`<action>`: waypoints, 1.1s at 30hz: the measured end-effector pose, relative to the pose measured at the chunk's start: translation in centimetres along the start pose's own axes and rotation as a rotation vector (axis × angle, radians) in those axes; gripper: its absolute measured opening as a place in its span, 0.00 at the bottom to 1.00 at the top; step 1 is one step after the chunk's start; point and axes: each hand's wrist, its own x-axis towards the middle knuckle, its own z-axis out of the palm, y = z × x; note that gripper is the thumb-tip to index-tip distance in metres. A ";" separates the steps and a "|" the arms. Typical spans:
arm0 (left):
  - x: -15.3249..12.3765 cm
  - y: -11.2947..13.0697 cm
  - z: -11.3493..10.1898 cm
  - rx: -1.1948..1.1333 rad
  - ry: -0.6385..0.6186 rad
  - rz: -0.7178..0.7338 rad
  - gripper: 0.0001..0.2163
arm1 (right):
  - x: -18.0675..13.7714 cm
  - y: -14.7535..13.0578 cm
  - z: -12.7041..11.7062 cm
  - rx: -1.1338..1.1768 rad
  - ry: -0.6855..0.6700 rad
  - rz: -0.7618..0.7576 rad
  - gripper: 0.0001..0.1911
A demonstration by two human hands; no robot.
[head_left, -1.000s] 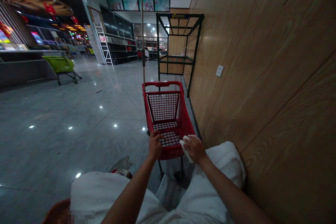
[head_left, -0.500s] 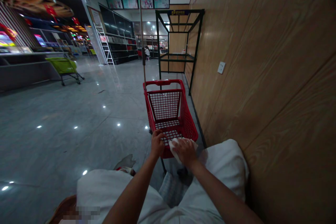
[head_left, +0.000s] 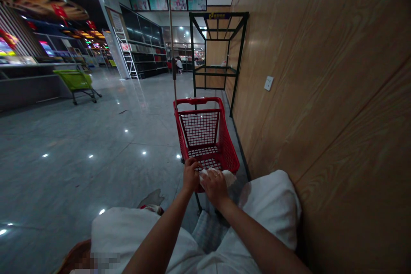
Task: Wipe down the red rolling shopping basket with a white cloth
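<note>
Both hands (head_left: pixel 192 176), red cart (head_left: pixel 229 152) just fwd, cloth (head_left: pixel 229 178) under R hand (head_left: pixel 214 186)

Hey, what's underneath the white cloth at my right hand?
The white cloth appears to lie on the near edge of the red shopping cart. The stretch beneath the cloth and your right hand is covered, so its surface can't be seen.

Nothing legible. Far, right of centre: dark plate (head_left: pixel 218 16) on black metal frame (head_left: pixel 193 47), yellow emblem (head_left: pixel 211 16) at left, yellow characters beside it, too small to read. Far, overhead: four posters (head_left: pixel 177 1), any print indistinct.
</note>
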 end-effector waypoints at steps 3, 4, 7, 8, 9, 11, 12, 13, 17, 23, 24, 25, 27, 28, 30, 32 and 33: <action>0.2 -0.5 -1.0 -0.025 -0.021 0.020 0.14 | 0.0 -0.3 0.6 -0.027 -0.020 -0.070 0.14; 0.2 -0.7 -1.3 -0.033 -0.026 0.033 0.14 | -0.2 0.6 0.5 -0.034 -0.043 -0.120 0.16; 0.2 -1.2 -2.0 -0.053 -0.023 0.053 0.14 | -0.9 5.0 -0.7 -0.063 -0.089 -0.215 0.18; 0.2 -1.3 -2.1 -0.058 -0.016 0.051 0.14 | -1.1 6.7 -1.2 -0.070 -0.086 -0.224 0.18; 0.1 -1.3 -2.1 -0.063 -0.008 0.048 0.14 | -1.3 8.1 -1.7 -0.072 -0.086 -0.233 0.17; -0.2 -1.1 -1.8 -0.071 0.016 0.037 0.14 | -1.5 9.9 -2.7 -0.059 -0.104 -0.240 0.17; -0.3 -0.9 -1.6 -0.071 0.034 0.029 0.14 | -1.5 10.2 -3.0 -0.049 -0.118 -0.227 0.17; -0.5 -0.7 -1.3 -0.070 0.053 0.019 0.14 | -1.5 10.0 -3.2 -0.040 -0.126 -0.196 0.16; -1.0 0.2 -0.7 -0.065 0.107 -0.008 0.13 | -1.2 5.5 -2.3 0.022 -0.097 -0.035 0.15; -1.1 0.2 -1.3 -0.036 0.118 -0.036 0.12 | -0.4 -2.1 1.2 0.109 -0.026 0.009 0.15; -1.2 0.0 -1.5 -0.030 0.112 -0.034 0.12 | -0.4 -2.3 1.5 0.119 -0.025 -0.008 0.15; -1.3 -0.2 -1.8 -0.023 0.101 -0.028 0.12 | -0.4 -2.1 1.7 0.132 -0.034 -0.040 0.14; -1.6 -0.3 -2.1 -0.002 0.053 -0.003 0.12 | -0.4 -0.9 1.8 0.155 -0.068 -0.110 0.15; -1.7 -0.2 -2.1 0.012 0.015 0.014 0.12 | -0.4 0.1 1.6 0.162 -0.090 -0.134 0.15; -1.9 0.3 -1.7 0.037 -0.068 0.044 0.12 | -0.2 2.6 1.1 0.161 -0.142 -0.156 0.14; -1.9 1.2 -0.7 0.045 -0.131 0.054 0.14 | 0.2 5.7 0.3 0.155 -0.207 -0.167 0.13; -1.9 1.7 0.0 0.041 -0.154 0.055 0.16 | 0.5 7.4 -0.1 0.152 -0.238 -0.173 0.13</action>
